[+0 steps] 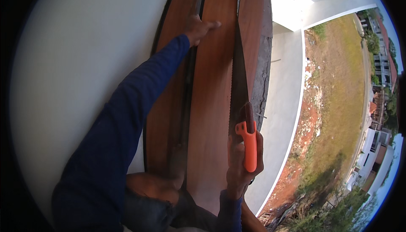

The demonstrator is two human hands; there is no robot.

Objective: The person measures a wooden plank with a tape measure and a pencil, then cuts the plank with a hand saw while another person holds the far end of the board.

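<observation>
My right hand is wrapped round the orange handle of a handsaw. The saw's long dark blade points away from me, its toothed edge facing left, over the right side of a reddish-brown wooden board. Farther off, my left hand grips that board at its left edge. One digit stretches across the top face, and the other fingers are partly hidden at the edge. I cannot tell whether the teeth touch the wood.
Similar boards lie on the left and right, with dark gaps between. A pale wall rises at left. At right run a rough grey edge and a white ledge, with grassy ground beyond. My bent leg is at the lower left.
</observation>
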